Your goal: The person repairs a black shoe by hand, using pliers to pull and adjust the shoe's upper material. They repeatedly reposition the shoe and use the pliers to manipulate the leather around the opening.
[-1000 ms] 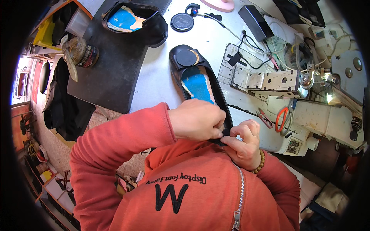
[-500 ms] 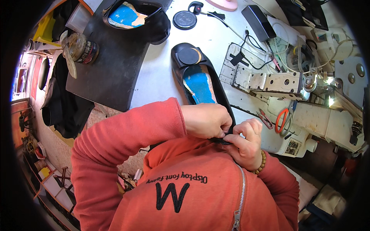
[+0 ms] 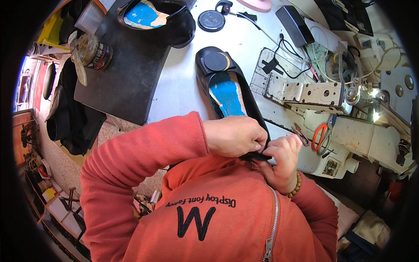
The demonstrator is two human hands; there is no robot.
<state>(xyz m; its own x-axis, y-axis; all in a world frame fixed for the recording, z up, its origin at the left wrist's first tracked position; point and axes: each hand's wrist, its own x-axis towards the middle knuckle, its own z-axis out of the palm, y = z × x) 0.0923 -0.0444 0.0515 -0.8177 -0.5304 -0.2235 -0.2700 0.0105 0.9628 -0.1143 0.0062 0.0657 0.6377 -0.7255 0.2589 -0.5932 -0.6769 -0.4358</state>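
Left hand (image 3: 235,136) and right hand (image 3: 283,158) together, fingers pinched, close to chest.

A shoemaking workshop: a sewing machine (image 3: 349,126), unfinished black shoes (image 3: 229,87) (blue insoles showing), a glue jar (image 3: 94,50) and scissors (image 3: 320,136) crowd the bench (image 3: 183,87).

Shoe (image 3: 227,83) on table (image 3: 183,83), sewing machine (image 3: 349,126) right, mat (image 3: 126,70) left

You see a bright, clear picture in the middle. A small lamp (image 3: 374,94) shines hard at the right of the frame and makes white glare there. The white table (image 3: 183,83) looks evenly lit, with soft shadows. The round edges go black, and straight lines bend near them.
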